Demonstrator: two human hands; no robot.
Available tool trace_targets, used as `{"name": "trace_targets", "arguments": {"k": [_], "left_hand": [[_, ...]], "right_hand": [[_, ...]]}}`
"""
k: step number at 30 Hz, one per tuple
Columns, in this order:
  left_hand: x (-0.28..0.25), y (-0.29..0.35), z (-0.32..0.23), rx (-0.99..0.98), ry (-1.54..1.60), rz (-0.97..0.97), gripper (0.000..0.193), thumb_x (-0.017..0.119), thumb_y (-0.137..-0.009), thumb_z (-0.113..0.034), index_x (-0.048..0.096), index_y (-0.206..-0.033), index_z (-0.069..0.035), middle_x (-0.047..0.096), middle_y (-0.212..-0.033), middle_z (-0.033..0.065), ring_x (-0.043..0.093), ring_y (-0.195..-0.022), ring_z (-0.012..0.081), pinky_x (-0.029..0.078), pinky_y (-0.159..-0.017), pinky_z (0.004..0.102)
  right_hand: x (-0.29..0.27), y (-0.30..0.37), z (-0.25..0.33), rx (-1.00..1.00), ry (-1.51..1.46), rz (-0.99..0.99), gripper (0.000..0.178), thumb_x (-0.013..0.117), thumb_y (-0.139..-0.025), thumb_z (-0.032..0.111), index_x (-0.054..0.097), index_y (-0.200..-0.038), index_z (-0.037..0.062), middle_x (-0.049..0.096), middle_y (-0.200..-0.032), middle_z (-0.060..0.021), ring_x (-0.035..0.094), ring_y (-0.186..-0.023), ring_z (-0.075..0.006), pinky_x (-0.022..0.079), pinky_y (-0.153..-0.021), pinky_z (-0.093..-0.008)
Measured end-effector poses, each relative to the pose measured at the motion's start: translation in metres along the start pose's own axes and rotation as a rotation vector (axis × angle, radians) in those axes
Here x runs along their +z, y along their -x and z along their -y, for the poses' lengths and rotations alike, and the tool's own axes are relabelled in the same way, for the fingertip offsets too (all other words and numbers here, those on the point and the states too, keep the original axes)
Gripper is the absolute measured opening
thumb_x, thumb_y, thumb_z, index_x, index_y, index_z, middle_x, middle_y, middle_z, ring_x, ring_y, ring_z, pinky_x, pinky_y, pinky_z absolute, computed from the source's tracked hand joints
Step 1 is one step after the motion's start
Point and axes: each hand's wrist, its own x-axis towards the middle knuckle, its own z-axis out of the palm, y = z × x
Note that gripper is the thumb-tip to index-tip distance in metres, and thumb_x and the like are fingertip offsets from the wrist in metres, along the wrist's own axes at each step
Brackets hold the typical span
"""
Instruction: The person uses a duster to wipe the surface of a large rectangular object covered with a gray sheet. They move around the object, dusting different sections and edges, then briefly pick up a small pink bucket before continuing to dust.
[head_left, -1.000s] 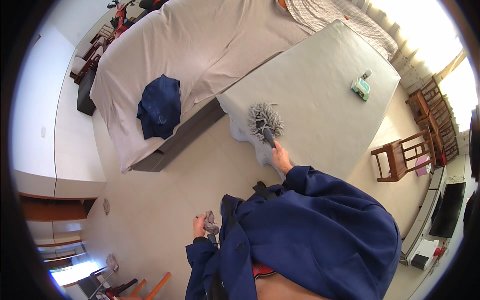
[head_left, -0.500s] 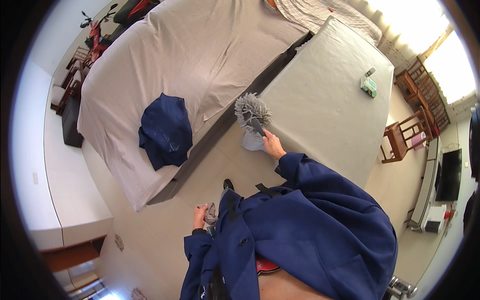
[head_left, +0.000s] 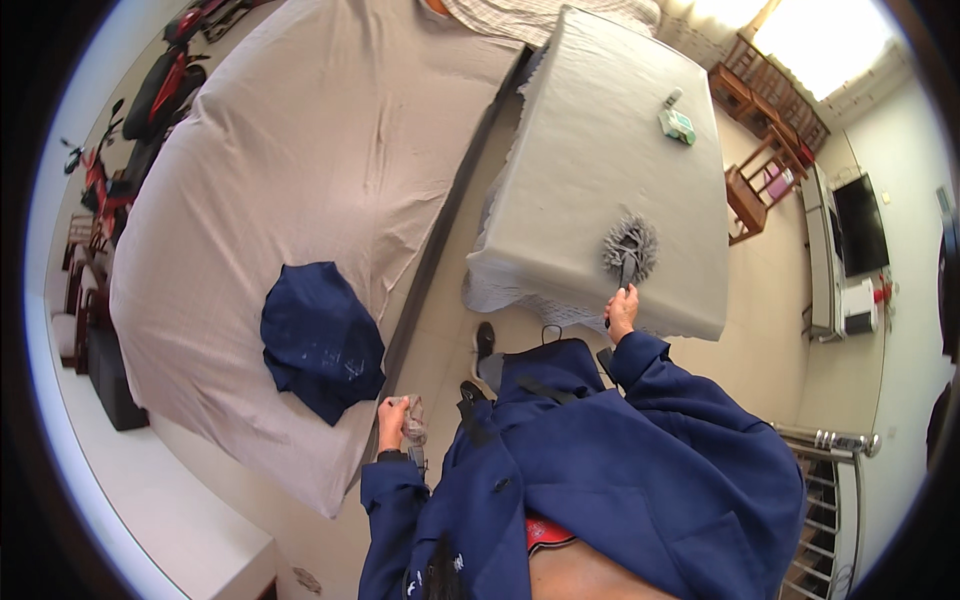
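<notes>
While the duster sat near the edge of the grey-covered table, snagging looked possible

A pull toward you could have hooked the loose hem; a long push could have knocked the green-and-white packet. Extended forward, your right hand gripped the duster's handle; head-to-cover contact unclear. Your left hand hung low beside the draped sheet, curled round a crumpled greyish cloth.

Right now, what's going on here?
A person's right hand grips a fluffy grey duster by its dark handle, its head over the near part of a rectangular, grey-covered table. The left hand holds what looks like a crumpled grey-brown cloth. A green-and-white packet sits farther along the table; a dark blue fabric garment lies on the beige sheet at left.
</notes>
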Motion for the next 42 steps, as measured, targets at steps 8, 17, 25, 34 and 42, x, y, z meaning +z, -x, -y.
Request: {"name": "trace_targets", "arguments": {"k": [8,17,25,34,42], "left_hand": [[0.049,-0.077,-0.108,0.031,-0.143,0.229,0.018,0.066,-0.078,-0.014,0.058,-0.085,0.000,0.061,-0.076,0.0073,0.059,-0.066,0.0155,0.049,-0.063,0.0299],[0.110,-0.156,-0.256,0.007,-0.375,0.390,0.014,0.063,-0.080,-0.009,0.055,-0.084,0.002,0.061,-0.073,0.0092,0.060,-0.062,0.0182,0.050,-0.055,0.0321],[0.195,-0.191,-0.329,0.150,-0.555,0.587,0.017,0.065,-0.082,-0.014,0.053,-0.084,-0.001,0.059,-0.073,0.0074,0.057,-0.057,0.0152,0.048,-0.051,0.0297],[0.329,-0.226,-0.441,0.192,-0.945,0.815,0.018,0.062,-0.082,-0.016,0.051,-0.085,-0.001,0.057,-0.076,0.0088,0.057,-0.058,0.0155,0.049,-0.049,0.0316],[0.489,-0.309,-0.495,0.540,-1.399,1.028,0.025,0.065,-0.080,-0.024,0.055,-0.084,-0.001,0.059,-0.072,0.0060,0.057,-0.062,0.0153,0.046,-0.053,0.0319]], "right_hand": [[0.063,0.001,-0.037,-0.186,0.402,-0.141,0.042,0.046,-0.089,0.018,0.045,-0.125,-0.0027,0.058,-0.106,-0.0285,0.056,-0.097,-0.0423,0.044,-0.084,-0.0424],[0.125,-0.009,0.009,-0.401,0.453,0.302,0.040,0.049,-0.088,0.017,0.045,-0.125,0.0044,0.059,-0.091,-0.0283,0.056,-0.084,-0.0453,0.043,-0.072,-0.0500],[0.122,-0.006,0.039,-0.342,0.329,0.697,0.039,0.049,-0.089,0.018,0.048,-0.126,0.0081,0.061,-0.102,-0.0223,0.058,-0.090,-0.0394,0.045,-0.079,-0.0407],[0.082,-0.038,0.011,-0.059,0.030,-0.477,0.041,0.045,-0.090,0.020,0.046,-0.126,0.0004,0.058,-0.104,-0.0267,0.060,-0.093,-0.0362,0.046,-0.079,-0.0400],[0.163,0.012,0.037,-0.136,0.221,-0.050,0.041,0.049,-0.088,0.017,0.047,-0.128,0.0142,0.060,-0.104,-0.0213,0.058,-0.090,-0.0400,0.047,-0.077,-0.0452]]}}
